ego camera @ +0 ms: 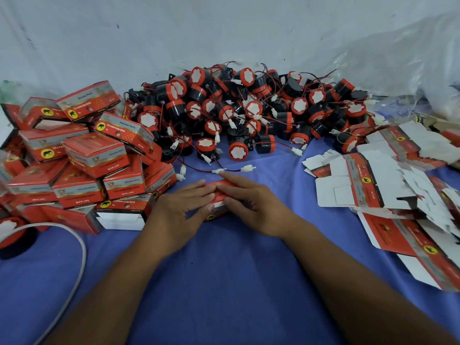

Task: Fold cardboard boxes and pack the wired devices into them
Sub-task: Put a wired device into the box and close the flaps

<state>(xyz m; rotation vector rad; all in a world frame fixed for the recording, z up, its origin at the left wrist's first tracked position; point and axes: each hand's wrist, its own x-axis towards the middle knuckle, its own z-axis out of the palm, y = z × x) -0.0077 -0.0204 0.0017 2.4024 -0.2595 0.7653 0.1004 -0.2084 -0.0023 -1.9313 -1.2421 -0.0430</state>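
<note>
A small red cardboard box (217, 212) lies on the blue cloth in the middle, mostly covered by both hands. My left hand (180, 207) presses on its left part with straight fingers, thumb at the front edge. My right hand (249, 202) lies across its top and right side, fingers stretched flat over it. Behind the box rises a big heap of wired devices (249, 108), black cylinders with red caps, thin red-black wires and white plugs.
Folded red boxes (82, 158) are stacked at the left. Flat unfolded box blanks (388, 185) lie spread at the right. A grey cable (74, 250) curves over the blue cloth (224, 282) at the left front. A white sheet hangs behind.
</note>
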